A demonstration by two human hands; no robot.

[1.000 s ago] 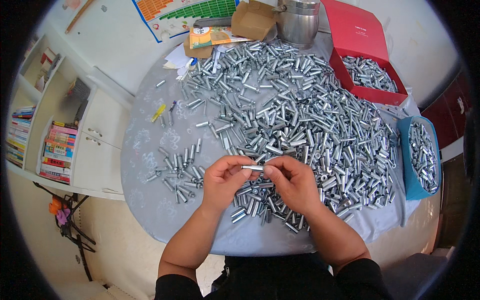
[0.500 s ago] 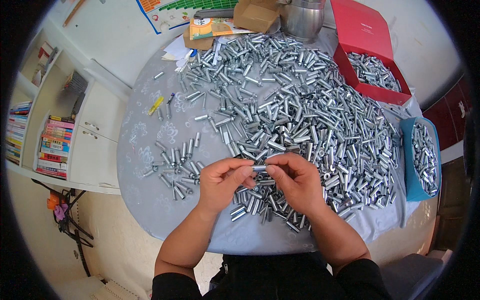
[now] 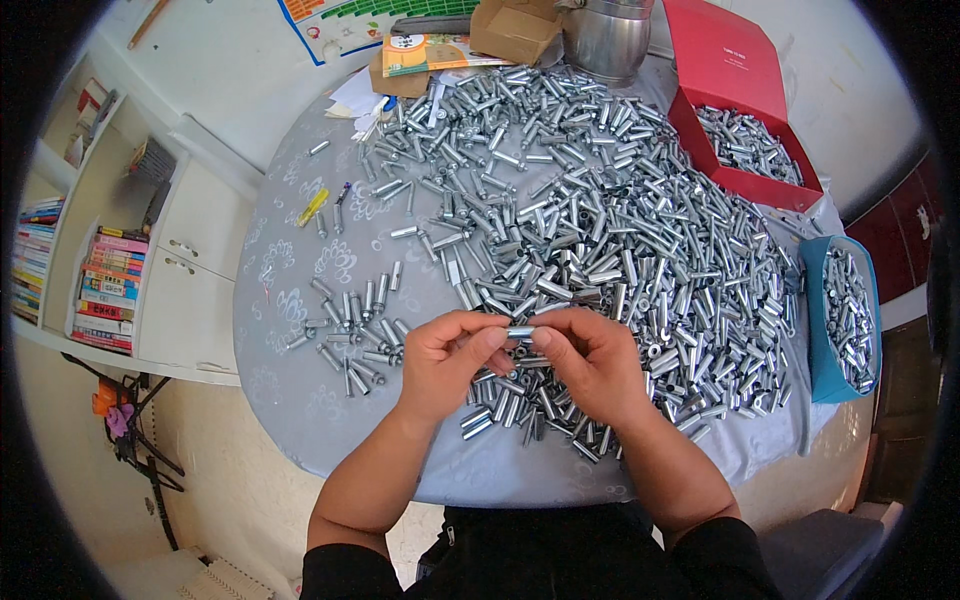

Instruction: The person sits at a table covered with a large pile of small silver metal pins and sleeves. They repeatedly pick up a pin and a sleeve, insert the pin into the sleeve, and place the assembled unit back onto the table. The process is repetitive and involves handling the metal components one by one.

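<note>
Between my two hands, over the near part of the table, a short shiny metal sleeve (image 3: 520,332) lies level. My left hand (image 3: 447,362) pinches its left end with thumb and forefinger. The right end is pinched by my right hand (image 3: 597,366) in the same way, so both ends are covered by fingertips. Beneath and beyond the hands spreads a big heap of silver metal sleeves and bolts (image 3: 600,262). Left of my left hand lies a looser group of bolts with sleeves on them (image 3: 352,312).
A round table with a grey patterned cloth (image 3: 290,390) carries everything. At the right stand an open red box (image 3: 740,187) and a blue container (image 3: 822,330), both filled with metal parts. A yellow-handled tool (image 3: 313,207) lies at left; a metal pot (image 3: 606,42) stands at the back.
Both hands keep their pinch on the metal sleeve. It has shifted very slightly upward, and a bit more of its middle shows between the fingertips.
</note>
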